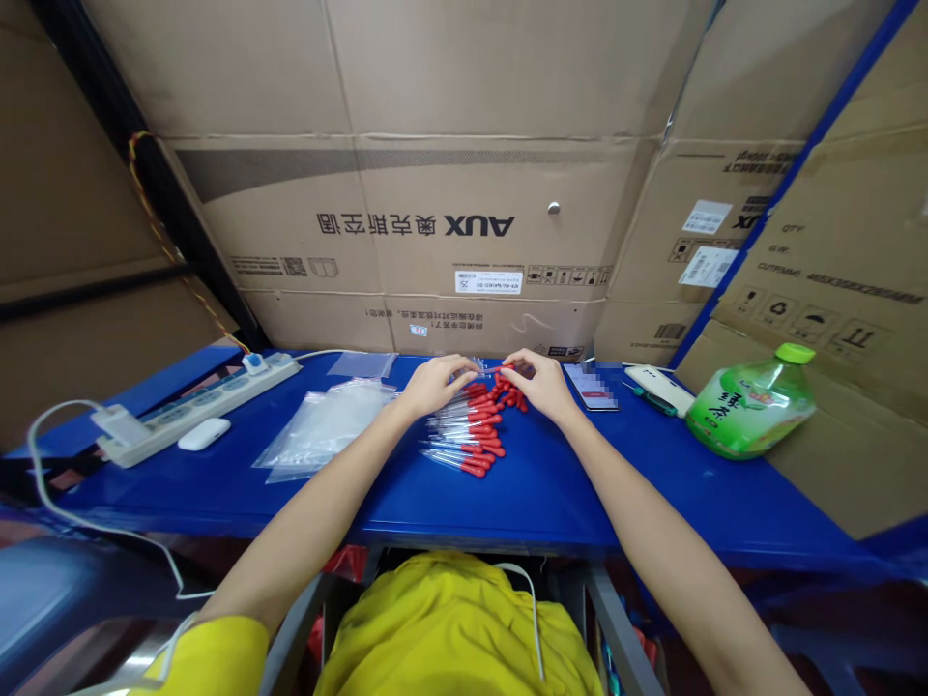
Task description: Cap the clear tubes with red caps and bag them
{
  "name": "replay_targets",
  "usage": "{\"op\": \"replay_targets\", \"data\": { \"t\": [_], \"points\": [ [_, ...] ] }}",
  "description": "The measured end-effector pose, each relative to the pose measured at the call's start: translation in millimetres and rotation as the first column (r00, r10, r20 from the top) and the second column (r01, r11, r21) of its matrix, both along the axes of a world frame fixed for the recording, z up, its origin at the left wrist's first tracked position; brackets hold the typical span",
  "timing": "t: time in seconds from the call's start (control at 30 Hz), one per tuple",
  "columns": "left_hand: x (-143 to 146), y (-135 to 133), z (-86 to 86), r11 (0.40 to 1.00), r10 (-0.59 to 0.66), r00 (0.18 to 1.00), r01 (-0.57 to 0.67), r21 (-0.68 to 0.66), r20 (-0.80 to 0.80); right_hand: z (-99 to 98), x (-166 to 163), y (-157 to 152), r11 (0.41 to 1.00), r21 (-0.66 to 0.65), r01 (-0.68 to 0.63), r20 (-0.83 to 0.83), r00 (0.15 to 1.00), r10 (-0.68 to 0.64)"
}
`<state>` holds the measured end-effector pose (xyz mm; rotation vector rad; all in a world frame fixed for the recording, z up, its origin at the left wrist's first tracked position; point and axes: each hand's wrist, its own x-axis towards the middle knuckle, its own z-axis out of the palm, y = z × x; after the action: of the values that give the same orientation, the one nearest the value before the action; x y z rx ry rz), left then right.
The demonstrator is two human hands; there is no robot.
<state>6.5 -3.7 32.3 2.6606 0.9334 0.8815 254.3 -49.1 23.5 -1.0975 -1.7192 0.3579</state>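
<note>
My left hand (pixel 437 384) pinches the clear end of a dropper (pixel 491 369) with a red bulb. At its other end, the fingers of my right hand (pixel 542 385) are closed on the red bulb. Just below both hands, several more droppers (pixel 475 430) lie in a row on the blue table, clear tubes to the left and red bulbs to the right. Beside my right fingers is a small heap of red bulbs (pixel 511 394); whether tubes are fitted to them is hard to make out.
Clear plastic bags (pixel 326 430) lie left of the droppers. Further left are a power strip (pixel 210 401) and a white earbud case (pixel 204 434). To the right lie a phone (pixel 591 389), a small green-handled tool (pixel 652 398) and a green drink bottle (pixel 750 411). Cardboard walls (pixel 464 87) surround the table.
</note>
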Motion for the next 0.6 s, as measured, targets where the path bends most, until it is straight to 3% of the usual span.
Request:
{"op": "replay_targets", "data": {
  "t": [0.17,0.3,0.43,0.6],
  "points": [
    [-4.4,8.3,-5.2,0.99,0.139,0.99,-0.138,0.023,-0.013,-5.4,-2.1,3.4,1.0,-0.013,0.019,0.052,0.998,-0.018],
    [-6.2,15.2,-13.3,0.976,0.214,0.976,-0.213,0.032,-0.035,-11.7,-19.0,0.2,1.0,-0.023,0.007,0.22,0.975,-0.002],
    [-6.1,21.5,-23.9,0.971,0.238,0.967,-0.237,0.022,-0.091,-19.3,-29.1,1.4,0.999,-0.021,0.036,0.369,0.929,-0.025],
    [-4.2,28.4,-32.9,0.975,0.216,0.962,-0.22,-0.006,-0.168,-23.3,-25.4,7.3,0.998,-0.036,0.052,0.399,0.916,-0.034]
  ]
}}
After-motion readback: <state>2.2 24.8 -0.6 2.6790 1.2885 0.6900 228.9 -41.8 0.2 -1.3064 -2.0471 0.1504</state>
